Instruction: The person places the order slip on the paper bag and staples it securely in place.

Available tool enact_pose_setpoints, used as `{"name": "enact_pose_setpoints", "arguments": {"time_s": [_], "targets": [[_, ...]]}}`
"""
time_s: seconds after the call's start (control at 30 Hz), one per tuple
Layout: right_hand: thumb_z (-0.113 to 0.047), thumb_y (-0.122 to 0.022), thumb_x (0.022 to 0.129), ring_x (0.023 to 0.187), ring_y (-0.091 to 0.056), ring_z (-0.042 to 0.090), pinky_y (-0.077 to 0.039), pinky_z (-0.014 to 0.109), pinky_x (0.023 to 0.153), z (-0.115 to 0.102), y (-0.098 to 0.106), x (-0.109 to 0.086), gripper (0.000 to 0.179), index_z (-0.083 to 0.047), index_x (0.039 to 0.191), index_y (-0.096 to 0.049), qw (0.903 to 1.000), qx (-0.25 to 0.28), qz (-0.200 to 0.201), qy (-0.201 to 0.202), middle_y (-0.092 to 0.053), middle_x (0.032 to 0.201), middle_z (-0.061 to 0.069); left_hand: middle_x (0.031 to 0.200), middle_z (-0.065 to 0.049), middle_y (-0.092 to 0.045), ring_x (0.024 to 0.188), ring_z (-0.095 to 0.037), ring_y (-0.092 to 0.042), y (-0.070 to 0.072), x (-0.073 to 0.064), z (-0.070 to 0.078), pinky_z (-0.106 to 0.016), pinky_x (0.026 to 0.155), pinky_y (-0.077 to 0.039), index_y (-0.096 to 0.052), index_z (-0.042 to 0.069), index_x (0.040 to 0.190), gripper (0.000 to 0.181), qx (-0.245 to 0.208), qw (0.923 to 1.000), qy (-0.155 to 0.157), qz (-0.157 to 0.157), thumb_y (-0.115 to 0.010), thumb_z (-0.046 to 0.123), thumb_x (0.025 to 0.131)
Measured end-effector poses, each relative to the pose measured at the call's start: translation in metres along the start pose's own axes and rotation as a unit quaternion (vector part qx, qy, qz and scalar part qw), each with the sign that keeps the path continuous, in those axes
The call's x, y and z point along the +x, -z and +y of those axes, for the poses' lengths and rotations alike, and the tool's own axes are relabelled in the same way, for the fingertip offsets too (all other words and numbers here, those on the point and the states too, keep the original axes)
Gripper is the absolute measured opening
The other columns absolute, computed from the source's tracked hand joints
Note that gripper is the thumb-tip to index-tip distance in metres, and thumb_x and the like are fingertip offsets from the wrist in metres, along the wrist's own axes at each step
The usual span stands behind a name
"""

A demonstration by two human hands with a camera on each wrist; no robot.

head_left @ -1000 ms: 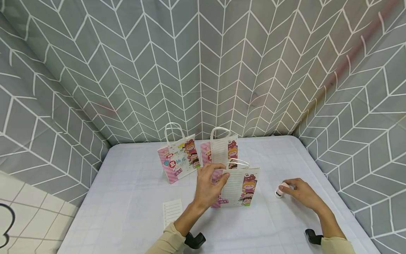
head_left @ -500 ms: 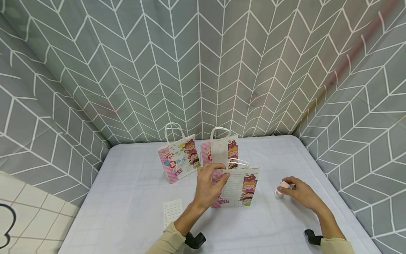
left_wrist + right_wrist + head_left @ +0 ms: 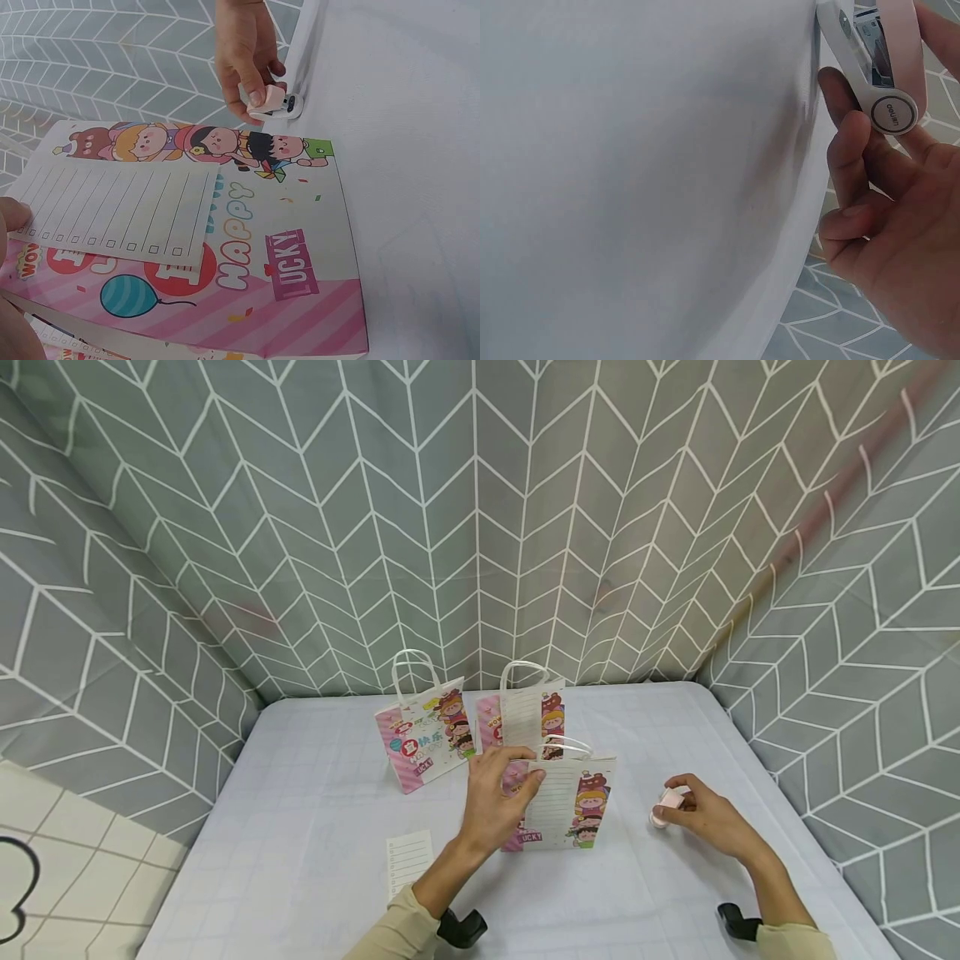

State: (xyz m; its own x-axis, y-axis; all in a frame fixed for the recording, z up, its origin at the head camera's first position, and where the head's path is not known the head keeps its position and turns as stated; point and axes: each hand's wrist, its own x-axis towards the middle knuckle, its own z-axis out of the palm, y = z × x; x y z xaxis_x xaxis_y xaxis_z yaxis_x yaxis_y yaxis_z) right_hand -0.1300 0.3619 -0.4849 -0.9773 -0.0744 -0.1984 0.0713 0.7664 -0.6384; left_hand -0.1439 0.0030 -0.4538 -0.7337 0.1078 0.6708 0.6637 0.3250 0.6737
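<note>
My left hand (image 3: 491, 797) pinches the top edge of a small paper gift bag (image 3: 592, 810) and the lined checklist sheet (image 3: 551, 806) lying against its front. Pink stripes, cartoon children and "LUCKY" show on the bag (image 3: 322, 225) in the left wrist view. To the right of the bag, apart from it, my right hand (image 3: 716, 818) holds a small pink-and-white stapler (image 3: 667, 806) between thumb and fingers, low over the table. The right wrist view shows the stapler (image 3: 901, 60) from its side, with its round pivot and metal inside visible. The left fingers behind the bag are hidden.
Two similar gift bags stand behind: one at the left (image 3: 427, 739), and one in the middle (image 3: 551, 718) with a lined sheet on its front. Another lined sheet (image 3: 408, 856) lies flat near my left forearm. Patterned curtains (image 3: 480, 527) surround the white table (image 3: 300, 827).
My right hand has turned the stapler slightly, so more of its pink top faces the head camera. The left hand and the bag stay in place.
</note>
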Motion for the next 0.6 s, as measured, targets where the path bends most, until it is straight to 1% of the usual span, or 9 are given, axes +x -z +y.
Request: {"name": "enact_pose_setpoints", "arguments": {"time_s": [0.27, 0.37, 0.6], "targets": [[-0.048, -0.072, 0.090, 0.088, -0.057, 0.020, -0.045, 0.036, 0.075, 0.0010, -0.0047, 0.0044, 0.069, -0.007, 0.138, -0.043, 1.0000, 0.002, 0.000, -0.009, -0.064, 0.101, 0.009, 0.108, 0.003, -0.072, 0.105, -0.015, -0.060, -0.0003, 0.0001, -0.0001, -0.040, 0.092, -0.031, -0.068, 0.016, 0.110, 0.024, -0.007, 0.9999, 0.011, -0.005, -0.079, 0.019, 0.088], [-0.047, -0.072, 0.091, 0.086, -0.056, 0.020, -0.044, 0.035, 0.074, 0.0006, -0.0047, 0.0049, 0.069, -0.006, 0.138, -0.044, 1.0000, 0.003, 0.003, -0.002, -0.063, 0.097, 0.008, 0.108, 0.004, -0.072, 0.105, -0.015, -0.060, -0.0001, 0.0003, 0.0002, -0.040, 0.093, -0.031, -0.068, 0.016, 0.110, 0.024, -0.006, 0.9999, 0.014, -0.007, -0.078, 0.019, 0.089], [-0.044, -0.073, 0.091, 0.078, -0.053, 0.017, -0.041, 0.029, 0.068, -0.0029, -0.0050, 0.0060, 0.067, -0.005, 0.138, -0.045, 0.9995, 0.005, 0.024, 0.019, -0.059, 0.088, 0.005, 0.109, 0.003, -0.072, 0.104, -0.015, -0.059, 0.0000, -0.0002, 0.0007, -0.040, 0.092, -0.031, -0.068, 0.016, 0.110, 0.024, -0.005, 0.9998, 0.017, -0.007, -0.078, 0.019, 0.089]]}}
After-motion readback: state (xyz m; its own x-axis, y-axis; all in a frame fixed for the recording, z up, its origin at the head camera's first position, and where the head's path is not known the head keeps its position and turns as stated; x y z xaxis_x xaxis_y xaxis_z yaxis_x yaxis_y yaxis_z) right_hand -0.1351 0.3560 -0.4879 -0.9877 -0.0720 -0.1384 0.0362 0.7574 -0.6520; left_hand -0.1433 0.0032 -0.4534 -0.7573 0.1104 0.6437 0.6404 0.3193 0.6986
